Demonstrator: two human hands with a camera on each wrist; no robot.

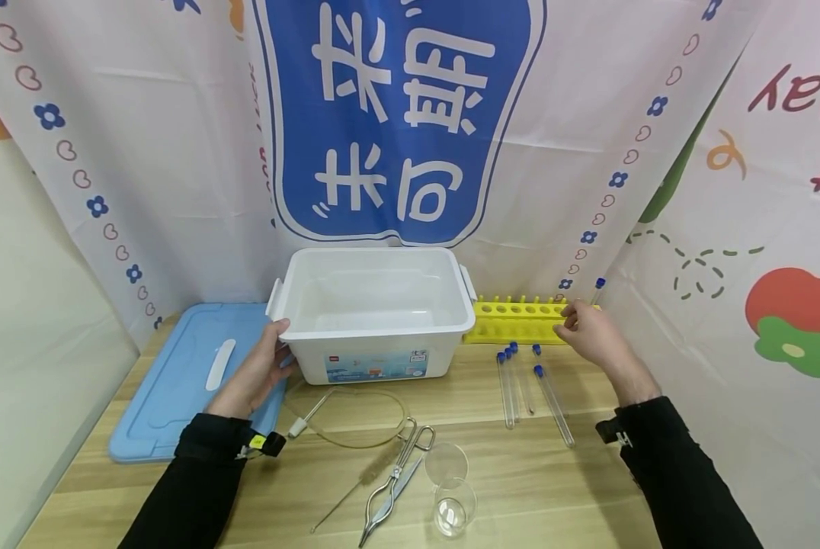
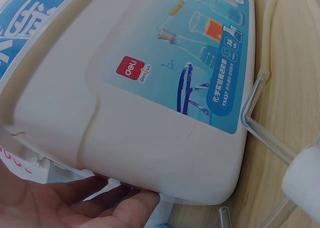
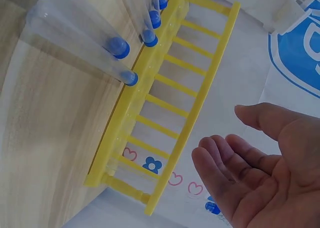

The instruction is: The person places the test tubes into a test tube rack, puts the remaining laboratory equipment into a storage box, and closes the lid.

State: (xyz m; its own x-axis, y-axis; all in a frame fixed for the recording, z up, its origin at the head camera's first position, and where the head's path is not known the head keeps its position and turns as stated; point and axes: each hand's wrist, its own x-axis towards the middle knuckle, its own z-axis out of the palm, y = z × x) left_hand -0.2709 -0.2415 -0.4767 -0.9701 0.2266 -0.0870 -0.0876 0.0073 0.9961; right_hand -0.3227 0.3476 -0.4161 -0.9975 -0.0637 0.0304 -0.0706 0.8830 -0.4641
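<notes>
Left hand (image 1: 257, 371) flat on left end of white box (image 1: 376, 316), fingers straight, not curled round it. Right hand (image 1: 591, 333) loose and apart, at right end of yellow rack (image 1: 516, 320), maybe touching, hard to tell. One blue-cap tube (image 1: 597, 290) stands in rack just past fingers. More tubes (image 1: 530, 381) lie near wrist. Box looks light, stiff, smooth, maybe slippy; better hold by side handles. Tubes look breakable.
</notes>
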